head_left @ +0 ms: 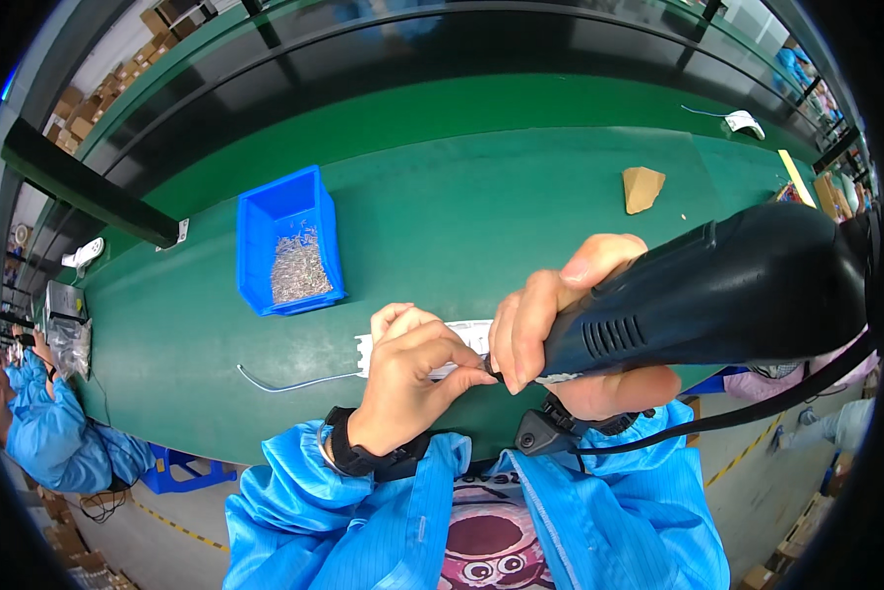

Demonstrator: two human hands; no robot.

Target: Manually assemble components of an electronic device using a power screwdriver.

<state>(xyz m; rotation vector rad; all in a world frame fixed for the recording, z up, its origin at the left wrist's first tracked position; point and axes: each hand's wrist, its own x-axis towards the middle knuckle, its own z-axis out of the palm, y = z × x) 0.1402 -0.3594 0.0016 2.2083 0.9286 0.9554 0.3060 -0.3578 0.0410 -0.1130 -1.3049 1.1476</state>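
Note:
My right hand (550,305) is wrapped round a black electric screwdriver (717,285), which lies nearly level with its tip toward the left. At that tip, the thumb and fingers of my left hand (412,364) are pinched together; whatever they hold is too small to make out. Beneath both hands lies a white plastic part (471,332), mostly covered by the fingers. From its left end a thin grey-blue wire (309,382) runs out over the green table (442,226). A blue bin (253,251) with many small metal screws (301,265) stands beyond my left hand.
A torn piece of brown cardboard (642,190) lies at the far right. Farther back is a white part with a wire (744,123). A black cable (737,413) hangs by my right forearm. On the left sits a co-worker in a blue smock (58,433).

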